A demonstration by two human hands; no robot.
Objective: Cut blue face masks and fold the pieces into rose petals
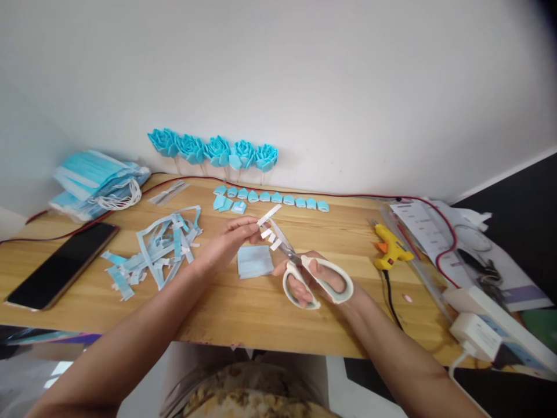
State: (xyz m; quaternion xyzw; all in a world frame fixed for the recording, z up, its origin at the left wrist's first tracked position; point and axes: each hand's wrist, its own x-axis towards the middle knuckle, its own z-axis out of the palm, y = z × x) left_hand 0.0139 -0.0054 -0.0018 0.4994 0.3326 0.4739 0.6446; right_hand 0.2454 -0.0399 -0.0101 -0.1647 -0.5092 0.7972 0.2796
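My left hand (241, 232) pinches a narrow white strip (272, 213) between thumb and fingers. My right hand (304, 281) has its thumb and fingers through the white handles of a pair of scissors (329, 281). The scissor blades are parted and point up at the strip, close to my left fingertips. Short white pieces (275, 242) show beside the blades; whether they hang from the strip or lie apart I cannot tell. Below the hands, a pale blue fabric square (255, 262) lies flat. Behind them runs a row of small folded blue petals (264, 197).
Several blue fabric roses (217, 151) on sticks lean at the wall. Left are blue face masks (93, 174), a phone (61, 264) and a pile of scraps (161, 247). To the right lie a yellow glue gun (391, 247), papers (426, 226) and a power strip (500, 328).
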